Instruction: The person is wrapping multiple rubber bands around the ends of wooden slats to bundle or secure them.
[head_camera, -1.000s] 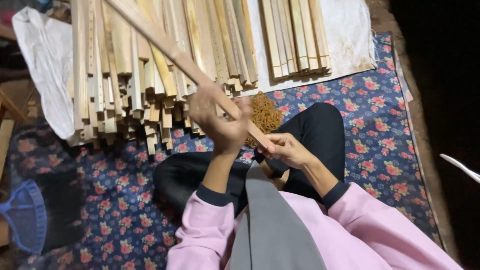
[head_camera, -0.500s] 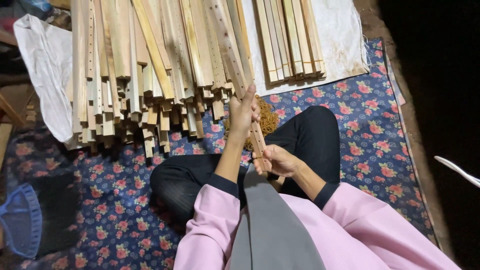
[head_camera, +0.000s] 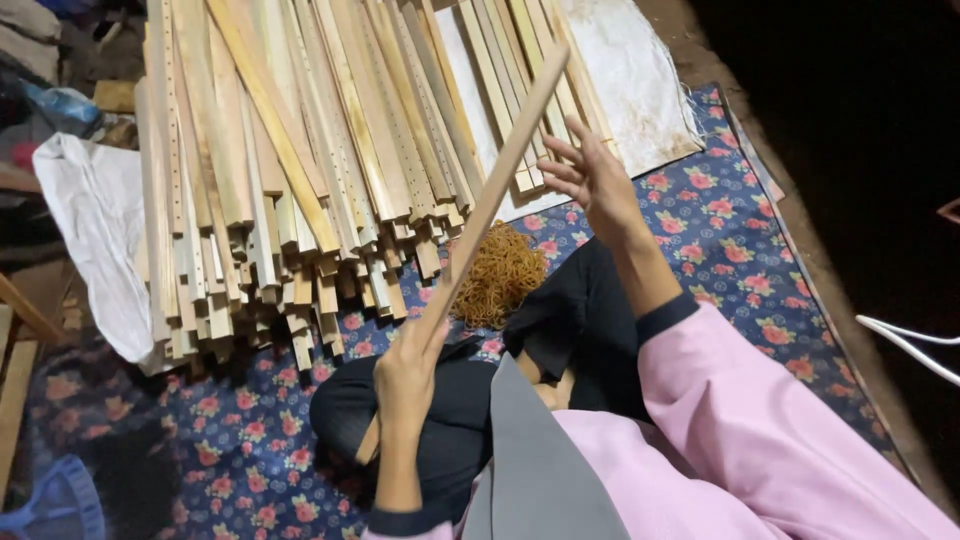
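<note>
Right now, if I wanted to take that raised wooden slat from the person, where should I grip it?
Probably the bare middle of the slat, from the left. The left hand holds its lower end and the right hand is beside its top; it tilts upward, with the middle stretch free.

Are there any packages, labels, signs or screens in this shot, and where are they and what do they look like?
No labels, signs or screens show.
Crumpled white plastic bag or sheet: left of the pile of pale wooden slats, on the floor; whether it packs anything cannot be told.
Stained white sheet: flat under the slats, top right, on the blue floral mat.
</note>
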